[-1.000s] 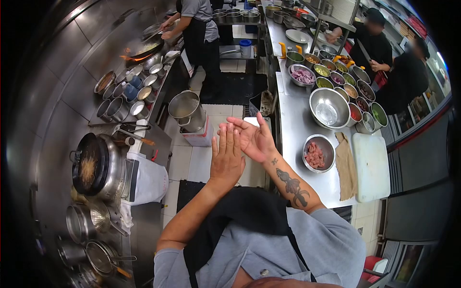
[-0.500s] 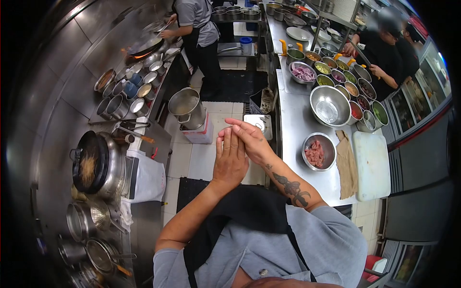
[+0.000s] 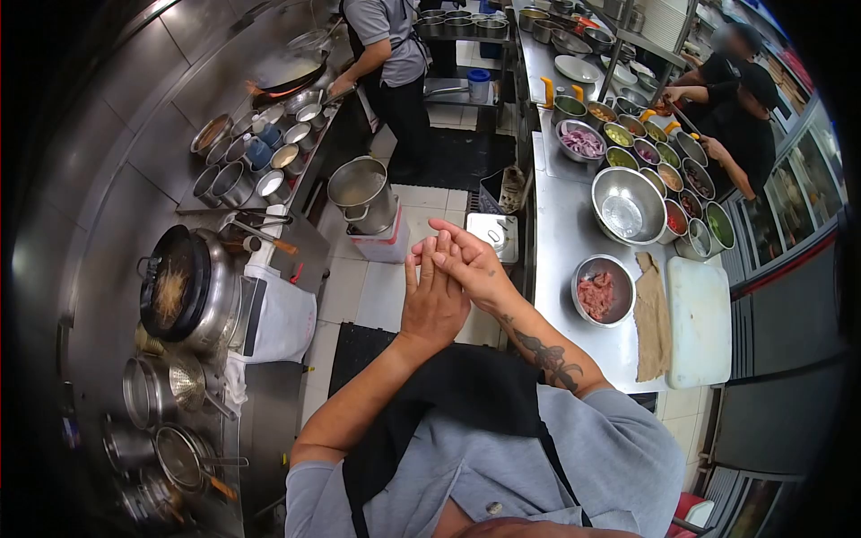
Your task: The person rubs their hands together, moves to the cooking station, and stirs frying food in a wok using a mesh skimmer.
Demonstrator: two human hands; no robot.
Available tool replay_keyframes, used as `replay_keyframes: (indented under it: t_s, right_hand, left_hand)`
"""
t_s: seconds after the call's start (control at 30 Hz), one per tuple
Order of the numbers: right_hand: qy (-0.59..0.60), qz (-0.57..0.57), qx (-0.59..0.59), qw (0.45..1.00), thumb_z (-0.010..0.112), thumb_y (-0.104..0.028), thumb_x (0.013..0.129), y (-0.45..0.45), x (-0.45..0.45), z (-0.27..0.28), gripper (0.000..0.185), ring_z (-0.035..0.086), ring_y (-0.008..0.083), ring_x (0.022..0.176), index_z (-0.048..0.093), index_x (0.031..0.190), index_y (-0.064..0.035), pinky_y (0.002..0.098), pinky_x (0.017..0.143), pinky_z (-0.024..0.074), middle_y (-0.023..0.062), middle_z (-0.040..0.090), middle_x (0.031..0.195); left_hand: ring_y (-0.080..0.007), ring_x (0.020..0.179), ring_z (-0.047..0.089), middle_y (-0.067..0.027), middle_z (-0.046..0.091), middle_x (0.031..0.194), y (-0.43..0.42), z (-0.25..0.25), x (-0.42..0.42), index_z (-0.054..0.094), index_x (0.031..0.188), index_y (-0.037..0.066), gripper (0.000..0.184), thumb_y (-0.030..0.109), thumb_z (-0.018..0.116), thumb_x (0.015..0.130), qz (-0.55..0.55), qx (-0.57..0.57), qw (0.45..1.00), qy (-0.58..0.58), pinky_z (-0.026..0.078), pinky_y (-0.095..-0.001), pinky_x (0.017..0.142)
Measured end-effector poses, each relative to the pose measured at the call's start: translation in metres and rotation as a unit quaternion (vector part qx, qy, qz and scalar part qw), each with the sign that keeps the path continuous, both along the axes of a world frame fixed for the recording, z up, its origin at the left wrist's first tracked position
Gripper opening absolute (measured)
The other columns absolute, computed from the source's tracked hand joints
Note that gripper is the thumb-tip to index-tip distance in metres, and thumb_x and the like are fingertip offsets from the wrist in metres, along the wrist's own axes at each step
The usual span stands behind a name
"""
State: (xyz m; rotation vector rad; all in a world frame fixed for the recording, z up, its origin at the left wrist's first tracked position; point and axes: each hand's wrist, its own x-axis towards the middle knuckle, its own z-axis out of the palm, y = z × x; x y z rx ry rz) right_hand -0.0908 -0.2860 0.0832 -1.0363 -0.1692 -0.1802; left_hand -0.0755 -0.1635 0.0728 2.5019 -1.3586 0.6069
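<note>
Out in front of my apron, over the aisle, my two hands press together with no object showing between them. The left hand [image 3: 433, 305] has its fingers stretched out and its back turned up. Against it lies my right hand [image 3: 481, 276], the thumb over the left fingers and the other fingers extended, partly hidden behind them. Nearest on the right, a steel bowl of raw sliced meat [image 3: 596, 296] stands on the steel counter [image 3: 560, 224]. A large steel bowl [image 3: 625, 204] is just beyond it.
Left, a wok [image 3: 175, 282] with a bamboo brush sits near strainers and sauce pots. A stockpot [image 3: 359, 190] stands in the aisle. A brown cloth [image 3: 652, 318] and white cutting board [image 3: 701, 323] lie right. One person cooks ahead; others work behind the ingredient pots [image 3: 646, 154].
The view has shifted slightly, so the surroundings sit a little farther right and lower. My hands stay together, the right thumb now lying more across the left fingers.
</note>
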Motion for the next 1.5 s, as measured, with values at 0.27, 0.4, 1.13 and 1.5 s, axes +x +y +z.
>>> replay_keyframes:
  t_s: [0.27, 0.4, 1.13, 1.5]
  right_hand:
    - [0.099, -0.003, 0.160, 0.982, 0.055, -0.015, 0.095, -0.004, 0.005, -0.015, 0.042, 0.059, 0.0180, 0.102, 0.043, 0.131, 0.0026, 0.0294, 0.091, 0.0486, 0.0118, 0.061, 0.109]
    - [0.088, -0.067, 0.061, 0.992, 0.060, -0.012, 0.092, -0.002, 0.004, -0.017, 0.043, 0.058, 0.0137, 0.098, 0.045, 0.131, 0.0011, 0.0258, 0.088, 0.0481, 0.0071, 0.061, 0.106]
    - [0.112, -0.113, -0.111, 0.981, 0.068, -0.016, 0.086, -0.017, 0.004, -0.015, 0.045, 0.057, 0.0094, 0.093, 0.053, 0.125, 0.0008, 0.0226, 0.084, 0.0469, 0.0044, 0.062, 0.099]
    - [0.083, -0.085, -0.122, 0.985, 0.068, -0.018, 0.086, -0.023, 0.000, -0.016, 0.045, 0.057, 0.0109, 0.096, 0.053, 0.125, -0.0004, 0.0241, 0.086, 0.0458, 0.0040, 0.061, 0.103]
  left_hand:
    - [-0.0399, 0.139, 0.023, -0.0265, 0.024, 0.148, -0.006, -0.004, -0.001, 0.028, 0.138, -0.012, 0.074, 0.019, 0.061, 0.079, 0.002, 0.058, 0.998, -0.017, 0.018, -0.0528, 0.112]
    - [-0.0394, 0.138, 0.025, -0.0274, 0.026, 0.147, -0.009, 0.002, 0.000, 0.029, 0.137, -0.013, 0.071, 0.015, 0.059, 0.080, -0.004, 0.061, 0.998, -0.019, 0.018, -0.0488, 0.113]
    - [-0.0405, 0.139, 0.021, -0.0264, 0.023, 0.148, -0.017, -0.010, -0.002, 0.029, 0.138, -0.011, 0.070, 0.018, 0.059, 0.081, -0.005, 0.070, 0.997, -0.014, 0.019, -0.0500, 0.112]
    - [-0.0400, 0.139, 0.021, -0.0255, 0.023, 0.149, -0.020, -0.010, -0.002, 0.030, 0.139, -0.009, 0.075, 0.021, 0.062, 0.079, -0.013, 0.063, 0.998, 0.000, 0.017, -0.0520, 0.112]
